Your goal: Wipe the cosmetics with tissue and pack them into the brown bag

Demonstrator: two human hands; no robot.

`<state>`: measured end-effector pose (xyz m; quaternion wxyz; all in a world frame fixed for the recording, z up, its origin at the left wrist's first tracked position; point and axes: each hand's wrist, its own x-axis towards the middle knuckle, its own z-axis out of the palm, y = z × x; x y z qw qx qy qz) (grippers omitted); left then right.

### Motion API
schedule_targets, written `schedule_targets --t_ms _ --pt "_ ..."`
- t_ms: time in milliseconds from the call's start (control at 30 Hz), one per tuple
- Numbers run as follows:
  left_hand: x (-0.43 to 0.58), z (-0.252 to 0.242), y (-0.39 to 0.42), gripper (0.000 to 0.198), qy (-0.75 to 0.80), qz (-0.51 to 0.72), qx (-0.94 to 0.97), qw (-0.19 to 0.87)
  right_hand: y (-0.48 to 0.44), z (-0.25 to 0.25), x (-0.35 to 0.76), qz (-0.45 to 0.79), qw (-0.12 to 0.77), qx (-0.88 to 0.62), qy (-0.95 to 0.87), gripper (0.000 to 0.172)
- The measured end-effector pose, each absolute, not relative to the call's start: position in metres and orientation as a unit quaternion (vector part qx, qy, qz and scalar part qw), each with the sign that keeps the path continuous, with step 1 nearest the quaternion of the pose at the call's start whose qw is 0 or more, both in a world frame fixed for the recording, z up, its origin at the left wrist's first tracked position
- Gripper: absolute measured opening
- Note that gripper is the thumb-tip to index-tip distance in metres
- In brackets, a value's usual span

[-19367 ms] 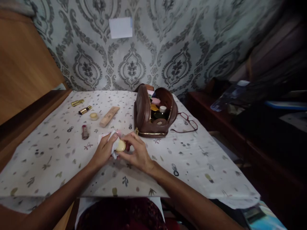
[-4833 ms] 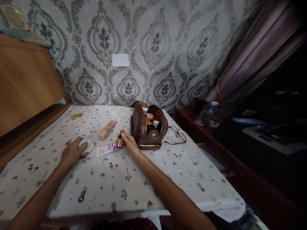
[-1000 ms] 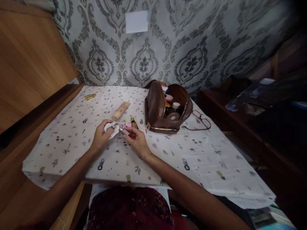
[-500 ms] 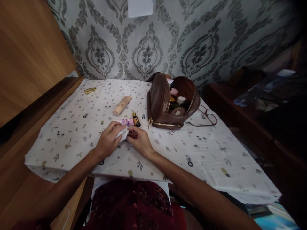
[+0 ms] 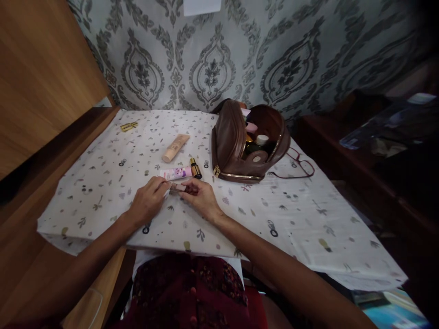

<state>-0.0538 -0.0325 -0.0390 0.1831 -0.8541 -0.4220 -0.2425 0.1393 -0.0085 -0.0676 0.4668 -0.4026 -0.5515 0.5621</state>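
Note:
My left hand (image 5: 148, 205) and my right hand (image 5: 200, 197) meet over the patterned tablecloth (image 5: 302, 219). Between their fingertips is a small maroon tube (image 5: 180, 187), pinched by my right hand. My left hand is closed on a bit of white tissue (image 5: 167, 193) pressed against the tube. Just beyond the hands lie a pink tube (image 5: 175, 173) and a small gold-capped bottle (image 5: 195, 168). An open brown cosmetic bag (image 5: 233, 146) stands behind them with several small jars and bottles inside.
A beige tube (image 5: 175, 147) lies left of the bag, and a gold lipstick (image 5: 129, 126) lies at the far left corner. Red-framed glasses (image 5: 297, 164) lie right of the bag. A wooden panel (image 5: 37, 77) stands on the left, dark furniture (image 5: 377, 173) on the right.
Both hands stayed together over the cloth. The tissue is now bunched smaller under my left fingers, and the maroon tube shows between the two hands. The view shifted slightly.

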Motion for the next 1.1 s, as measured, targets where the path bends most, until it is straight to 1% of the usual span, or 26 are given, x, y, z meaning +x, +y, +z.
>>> schedule_targets --t_ms 167,333,567,667,733,767,933,1100 --pt "-0.067 -0.044 -0.032 0.026 -0.454 -0.228 -0.845 0.167 -0.01 -0.066 0.141 0.602 0.441 -0.408 -0.526 0.027" --pt "-0.067 -0.045 -0.031 0.025 -0.471 -0.224 -0.841 0.142 -0.007 -0.066 0.141 0.608 0.463 -0.396 -0.51 0.03" --pt "-0.064 -0.038 -0.041 0.02 -0.477 -0.222 -0.843 0.115 -0.004 -0.065 0.143 0.581 0.47 -0.407 -0.526 0.028" --pt "-0.066 -0.04 -0.046 0.023 -0.493 -0.2 -0.839 0.116 -0.004 -0.066 0.144 0.584 0.484 -0.398 -0.516 0.036" --pt "-0.069 -0.044 -0.047 0.02 -0.498 -0.194 -0.838 0.106 -0.003 -0.065 0.143 0.591 0.493 -0.388 -0.508 0.041" --pt "-0.071 -0.045 -0.047 0.02 -0.498 -0.196 -0.839 0.096 -0.003 -0.065 0.143 0.591 0.494 -0.385 -0.508 0.041" --pt "-0.071 -0.037 -0.048 0.024 -0.506 -0.253 -0.823 0.041 -0.005 -0.067 0.14 0.564 0.493 -0.389 -0.536 0.024" --pt "-0.042 -0.018 -0.052 0.02 -0.476 -0.334 -0.813 0.023 -0.009 -0.064 0.139 0.566 0.489 -0.372 -0.55 0.023"
